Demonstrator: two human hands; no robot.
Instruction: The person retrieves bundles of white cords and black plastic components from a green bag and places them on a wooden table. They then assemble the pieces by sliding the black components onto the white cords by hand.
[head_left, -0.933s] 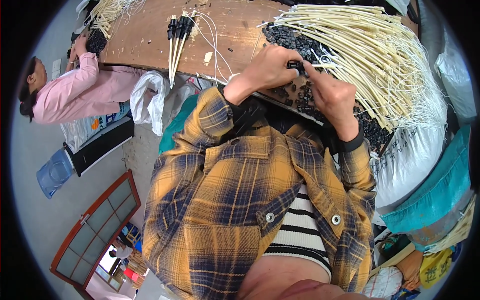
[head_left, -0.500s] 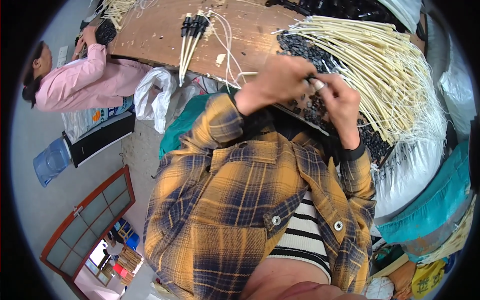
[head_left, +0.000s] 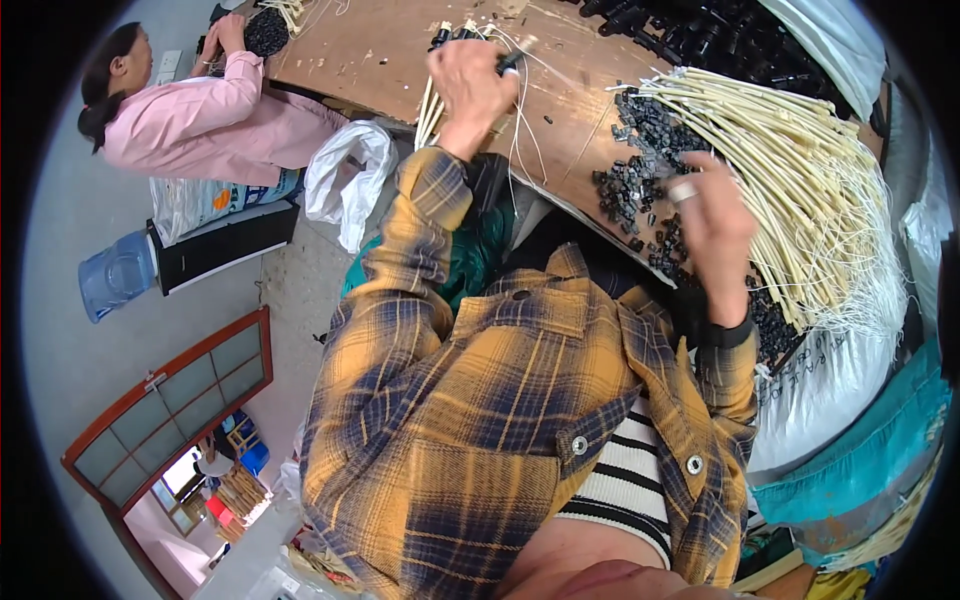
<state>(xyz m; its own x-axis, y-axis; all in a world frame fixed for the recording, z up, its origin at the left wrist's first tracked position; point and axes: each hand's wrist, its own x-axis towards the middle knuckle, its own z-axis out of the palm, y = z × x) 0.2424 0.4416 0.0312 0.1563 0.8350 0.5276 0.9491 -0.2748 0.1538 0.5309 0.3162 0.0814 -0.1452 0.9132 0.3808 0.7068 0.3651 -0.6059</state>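
Observation:
My left hand (head_left: pixel 472 88) is at the far edge of the table, closed around a pale rod whose black fitting (head_left: pixel 511 60) sticks out beside the thumb. Under and behind that hand lie several pale rods (head_left: pixel 428 112) with black fittings on their ends and white cords trailing off. My right hand (head_left: pixel 716 228) reaches over a pile of small black plastic pieces (head_left: pixel 632 190); its fingers are apart and slightly blurred, with a white band on one. No held piece can be made out there. Just right of it spreads a large bundle of pale rods (head_left: pixel 775 165) with white cords.
Larger black parts (head_left: pixel 690 45) are heaped at the back of the wooden table (head_left: pixel 570 95). White sacks (head_left: pixel 825 385) stand on the right. At the left, a person in pink (head_left: pixel 195 125) works at the same table, near a white plastic bag (head_left: pixel 345 175) and a blue water jug (head_left: pixel 118 275).
My hands were together over the black pieces. The left has moved away to the left onto the rods with fittings; the right has come down over the pile. The whole view has shifted slightly.

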